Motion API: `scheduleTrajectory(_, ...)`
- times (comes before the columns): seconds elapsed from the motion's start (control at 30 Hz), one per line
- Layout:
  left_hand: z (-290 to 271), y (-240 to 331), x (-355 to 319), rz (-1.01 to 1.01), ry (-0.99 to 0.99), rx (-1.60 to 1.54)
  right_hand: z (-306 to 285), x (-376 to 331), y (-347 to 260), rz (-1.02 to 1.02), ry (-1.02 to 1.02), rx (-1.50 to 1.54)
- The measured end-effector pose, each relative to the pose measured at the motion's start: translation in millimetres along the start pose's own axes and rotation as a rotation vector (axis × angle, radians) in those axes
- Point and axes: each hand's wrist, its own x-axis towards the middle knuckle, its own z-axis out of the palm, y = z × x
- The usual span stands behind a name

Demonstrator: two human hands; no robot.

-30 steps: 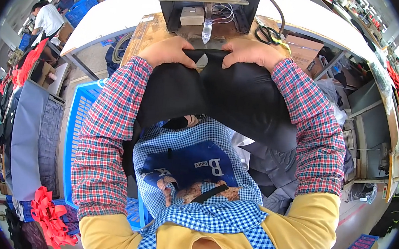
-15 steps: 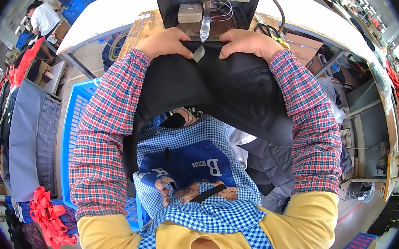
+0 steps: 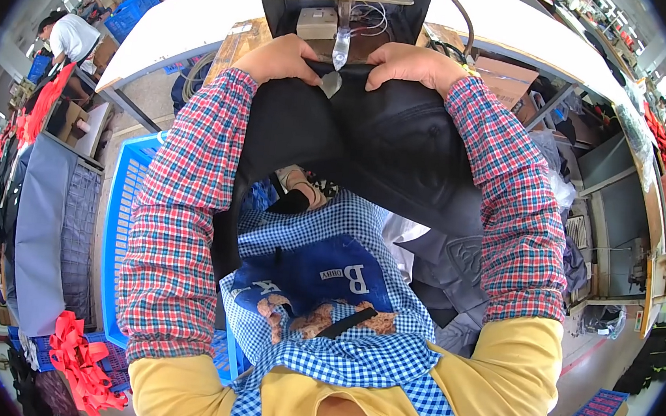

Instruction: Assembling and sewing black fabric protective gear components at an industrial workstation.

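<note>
I have the black garment [image 3: 370,144] spread across the table [image 3: 206,23], its top edge under the machine head [image 3: 338,18]; my left hand [image 3: 279,59] and right hand [image 3: 413,63] press flat on it, fingers curled over the edge, so positioning looks done and the machine's work seems yet to come. The blue crate [image 3: 122,213] sits at my left, with grey fabric [image 3: 45,238] and red strips [image 3: 78,356] beyond, and nothing blocks the hands.

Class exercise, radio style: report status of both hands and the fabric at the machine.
Left hand and right hand pressing black fabric flat. Metal presser part between them, on the fabric. Nothing obstructing.
</note>
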Motion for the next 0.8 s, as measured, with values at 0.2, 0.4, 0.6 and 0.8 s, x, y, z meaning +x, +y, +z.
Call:
scheduleTrajectory(0.2, -4, 0, 3, 0.008, -0.014, 0.026, 0, -3, 0, -0.026, 0.046, 0.009)
scheduleTrajectory(0.4, -1, 4, -4, 0.028, 0.020, 0.026, -1, -2, -1, -0.052, 0.017, 0.007)
scheduleTrajectory(0.6, -13, -6, -17, 0.105, 0.149, 0.204, -10, -26, 19, -0.150, 0.265, -0.082)
scheduleTrajectory(0.8, -21, -18, -74, 0.005, 0.158, -0.118, -92, -122, 68, 0.103, 0.322, -0.230)
